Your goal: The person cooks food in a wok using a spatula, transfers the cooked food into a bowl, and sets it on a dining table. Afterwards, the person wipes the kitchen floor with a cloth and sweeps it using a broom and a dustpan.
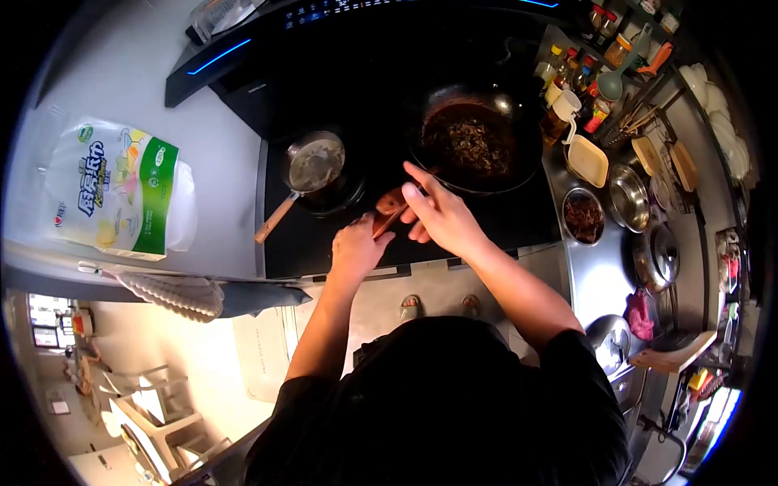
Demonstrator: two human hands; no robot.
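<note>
A reddish-brown wooden utensil [391,202] with a rounded end is gripped by my left hand [356,246] in front of the cooktop. My right hand [442,212] is just right of the utensil, fingers spread apart, between it and the wok. Dark food [472,144] lies in the wok [519,174] on the right burner. On the left burner stands a small saucepan [318,162] with cloudy contents, its wooden handle [275,219] pointing to the lower left.
Kitchen towel packs [113,190] lie on the left counter. Seasoning bottles [567,73], a cream dish [587,160], a metal bowl [628,197], a bowl of dark food [583,217] and a lidded pot [655,255] stand at the right. An oven mitt [174,294] hangs at the left counter's edge.
</note>
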